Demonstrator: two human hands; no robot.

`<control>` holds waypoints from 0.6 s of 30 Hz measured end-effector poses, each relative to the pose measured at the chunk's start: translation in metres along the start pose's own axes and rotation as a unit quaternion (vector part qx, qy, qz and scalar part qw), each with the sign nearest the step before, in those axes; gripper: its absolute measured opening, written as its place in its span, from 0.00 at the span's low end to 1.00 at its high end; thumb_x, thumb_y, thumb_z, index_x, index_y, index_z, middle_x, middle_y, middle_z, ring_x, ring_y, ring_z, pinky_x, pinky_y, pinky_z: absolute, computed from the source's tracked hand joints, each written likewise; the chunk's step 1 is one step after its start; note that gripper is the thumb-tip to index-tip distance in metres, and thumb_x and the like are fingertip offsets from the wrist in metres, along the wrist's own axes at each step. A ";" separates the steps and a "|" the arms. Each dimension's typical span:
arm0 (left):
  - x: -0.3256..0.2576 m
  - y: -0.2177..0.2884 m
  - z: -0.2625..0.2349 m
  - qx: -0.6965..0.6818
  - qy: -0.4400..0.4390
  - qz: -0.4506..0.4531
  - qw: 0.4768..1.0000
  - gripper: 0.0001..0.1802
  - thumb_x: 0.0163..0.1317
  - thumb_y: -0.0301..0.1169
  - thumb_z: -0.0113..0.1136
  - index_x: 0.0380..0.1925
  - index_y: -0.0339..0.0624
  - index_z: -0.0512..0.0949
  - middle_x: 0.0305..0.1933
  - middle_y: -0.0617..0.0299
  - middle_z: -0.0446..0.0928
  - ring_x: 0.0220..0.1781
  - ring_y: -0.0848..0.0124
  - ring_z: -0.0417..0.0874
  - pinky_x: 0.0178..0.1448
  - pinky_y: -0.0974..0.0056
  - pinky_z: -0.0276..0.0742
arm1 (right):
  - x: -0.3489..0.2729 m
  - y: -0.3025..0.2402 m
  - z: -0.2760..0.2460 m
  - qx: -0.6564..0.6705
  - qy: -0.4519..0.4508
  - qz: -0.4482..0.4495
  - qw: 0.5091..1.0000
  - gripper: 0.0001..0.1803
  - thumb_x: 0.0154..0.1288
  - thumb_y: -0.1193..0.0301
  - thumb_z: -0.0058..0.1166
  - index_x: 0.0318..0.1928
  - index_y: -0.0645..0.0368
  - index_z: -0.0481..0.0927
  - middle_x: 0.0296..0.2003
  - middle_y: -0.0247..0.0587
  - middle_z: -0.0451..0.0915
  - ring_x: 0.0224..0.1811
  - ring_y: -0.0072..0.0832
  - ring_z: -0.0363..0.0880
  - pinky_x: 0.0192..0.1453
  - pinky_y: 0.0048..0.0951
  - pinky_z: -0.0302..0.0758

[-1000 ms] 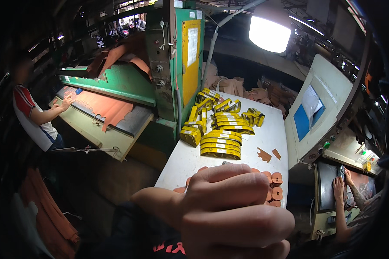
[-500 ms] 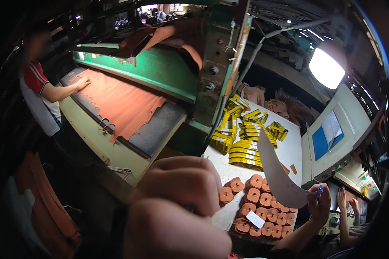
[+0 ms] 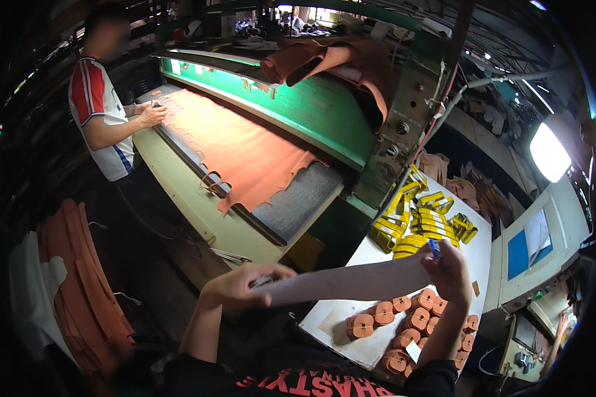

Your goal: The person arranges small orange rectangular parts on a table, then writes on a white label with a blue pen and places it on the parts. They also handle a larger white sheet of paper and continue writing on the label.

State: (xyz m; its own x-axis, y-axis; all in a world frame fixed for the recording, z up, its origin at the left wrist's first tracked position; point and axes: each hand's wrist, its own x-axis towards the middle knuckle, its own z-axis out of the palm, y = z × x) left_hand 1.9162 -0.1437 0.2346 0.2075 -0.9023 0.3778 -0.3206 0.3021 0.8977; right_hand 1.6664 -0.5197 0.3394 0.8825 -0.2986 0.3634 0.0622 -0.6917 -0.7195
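A long pale sheet (image 3: 351, 283), paper or thin leather, stretches between my two hands in front of me. My left hand (image 3: 242, 283) is closed at its left end, with a small dark and silvery thing showing between thumb and fingers that I cannot make out. My right hand (image 3: 449, 270) grips the other end and also has a blue pen (image 3: 434, 249) between its fingers. Below and beyond my right hand, bundles of orange-brown leather pieces (image 3: 417, 320) stand tied on the white table (image 3: 343, 299). A white label (image 3: 413, 351) lies on them.
Yellow-edged cutting dies (image 3: 437, 218) cover the table's far part. Left stands a green press (image 3: 311, 122) with an orange hide (image 3: 238, 149) on its bed and a co-worker (image 3: 102, 109) beside it. Stacked leather (image 3: 86, 284) hangs at lower left. A lamp (image 3: 550, 152) glows at right.
My left hand has moved away from close to the camera and now meets the sheet's left end. The sheet has swung from upright to nearly level. My right hand has risen, moving left.
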 end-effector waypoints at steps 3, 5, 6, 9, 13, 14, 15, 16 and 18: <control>-0.033 -0.003 -0.002 -0.040 0.066 -0.119 0.990 0.22 0.75 0.35 0.70 0.63 0.32 0.83 0.57 0.56 0.87 0.58 0.73 0.84 0.64 0.63 0.79 | 0.030 -0.002 0.035 0.080 -0.042 0.006 0.996 0.07 0.74 0.78 0.65 0.49 0.65 0.84 0.33 0.34 0.85 0.33 0.18 0.79 0.39 0.26 0.76; -0.039 -0.013 -0.011 -0.047 0.145 -0.104 0.983 0.19 0.76 0.32 0.68 0.60 0.33 0.85 0.54 0.57 0.89 0.56 0.74 0.85 0.62 0.65 0.79 | 0.047 0.011 0.055 0.100 -0.037 0.012 0.994 0.07 0.75 0.78 0.64 0.50 0.65 0.84 0.34 0.34 0.85 0.35 0.17 0.80 0.40 0.24 0.76; -0.042 -0.016 -0.014 -0.049 0.186 -0.099 0.976 0.17 0.76 0.31 0.68 0.59 0.34 0.86 0.52 0.57 0.90 0.54 0.74 0.85 0.61 0.65 0.79 | 0.055 0.011 0.066 0.112 -0.029 -0.008 0.993 0.07 0.75 0.78 0.64 0.50 0.65 0.84 0.34 0.33 0.85 0.35 0.17 0.80 0.40 0.24 0.76; -0.039 -0.003 -0.036 0.065 0.261 -0.067 0.961 0.15 0.76 0.29 0.66 0.57 0.32 0.87 0.51 0.57 0.90 0.53 0.74 0.86 0.59 0.65 0.81 | 0.070 0.030 0.096 0.099 0.040 0.015 0.994 0.10 0.80 0.79 0.56 0.57 0.64 0.81 0.34 0.31 0.83 0.28 0.14 0.73 0.33 0.21 0.71; -0.030 0.008 -0.077 0.155 0.473 0.010 0.868 0.19 0.77 0.31 0.64 0.61 0.30 0.84 0.56 0.56 0.87 0.56 0.71 0.84 0.64 0.63 0.78 | 0.075 0.063 0.159 0.281 0.147 0.069 0.946 0.11 0.86 0.76 0.45 0.62 0.64 0.74 0.42 0.42 0.83 0.17 0.16 0.69 0.15 0.19 0.66; -0.022 0.017 -0.090 0.165 0.515 0.040 0.840 0.20 0.78 0.32 0.63 0.63 0.29 0.83 0.58 0.54 0.86 0.59 0.71 0.84 0.67 0.63 0.77 | 0.063 0.085 0.173 0.295 0.152 0.111 0.937 0.10 0.85 0.76 0.44 0.59 0.63 0.75 0.40 0.42 0.84 0.17 0.17 0.70 0.15 0.20 0.67; -0.012 0.022 -0.104 0.174 0.550 0.070 0.813 0.20 0.79 0.32 0.62 0.63 0.29 0.82 0.60 0.53 0.86 0.60 0.70 0.84 0.68 0.63 0.77 | 0.048 0.104 0.188 0.317 0.108 0.169 0.927 0.10 0.85 0.74 0.46 0.57 0.62 0.77 0.40 0.42 0.84 0.16 0.17 0.69 0.16 0.21 0.69; 0.000 0.026 -0.118 0.181 0.583 0.098 0.786 0.20 0.80 0.32 0.60 0.63 0.29 0.82 0.61 0.53 0.85 0.62 0.70 0.83 0.68 0.62 0.77 | 0.028 0.124 0.204 0.337 0.066 0.229 0.911 0.09 0.84 0.72 0.48 0.56 0.61 0.78 0.39 0.41 0.84 0.16 0.16 0.68 0.17 0.21 0.71; 0.034 0.032 -0.152 0.187 0.611 0.125 0.759 0.22 0.81 0.35 0.60 0.65 0.30 0.81 0.63 0.53 0.84 0.64 0.69 0.83 0.70 0.62 0.75 | -0.019 0.165 0.235 0.339 -0.009 0.313 0.887 0.09 0.84 0.71 0.50 0.54 0.60 0.79 0.33 0.41 0.84 0.16 0.18 0.71 0.16 0.25 0.74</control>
State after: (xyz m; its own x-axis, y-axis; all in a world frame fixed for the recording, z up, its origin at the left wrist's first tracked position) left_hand 2.0540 -0.1178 0.3103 0.7261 0.1960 0.6590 -0.6835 0.1024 0.7227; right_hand 1.7695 -0.4735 0.0750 0.8498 -0.4706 -0.2373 -0.1817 0.1611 -0.9701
